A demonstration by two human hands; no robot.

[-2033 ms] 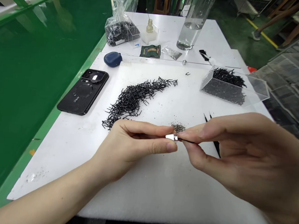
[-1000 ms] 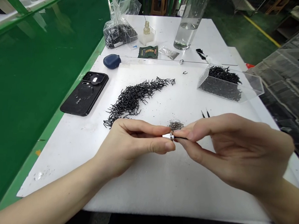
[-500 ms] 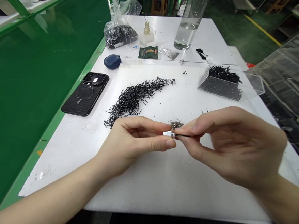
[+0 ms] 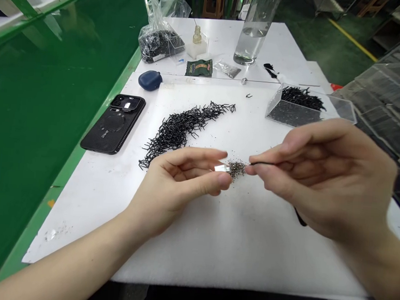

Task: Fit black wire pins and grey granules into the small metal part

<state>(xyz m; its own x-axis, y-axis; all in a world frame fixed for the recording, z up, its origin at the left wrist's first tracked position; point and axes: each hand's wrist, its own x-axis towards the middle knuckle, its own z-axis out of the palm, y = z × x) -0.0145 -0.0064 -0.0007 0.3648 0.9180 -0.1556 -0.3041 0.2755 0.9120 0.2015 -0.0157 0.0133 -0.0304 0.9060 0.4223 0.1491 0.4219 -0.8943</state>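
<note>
My left hand point(image 4: 187, 179) pinches a small silver metal piece point(image 4: 222, 168) between thumb and fingers, above the middle of the white board. To its right, the fingertips of my right hand point(image 4: 321, 177) are closed on a thin black piece point(image 4: 262, 163). A gap separates the two hands. Below my right palm shows a dark rounded end point(image 4: 300, 217); whether it belongs to the same piece I cannot tell. Between the hands, on the board, is a small heap of tiny metallic bits point(image 4: 237, 169). Behind my left hand spreads a pile of bent black pieces point(image 4: 177, 130).
A black phone point(image 4: 114, 123) and a dark blue case point(image 4: 150, 80) lie at left. Farther back stand a bag of black pieces point(image 4: 161, 44), a small bottle point(image 4: 197, 34) and a tall water container point(image 4: 250, 44). A clear tray point(image 4: 339, 114) of black pieces is at right.
My right hand has drawn away up and to the right with the thin black piece, apart from the silver piece. The left hand has shifted slightly up and left, still holding the silver piece.
</note>
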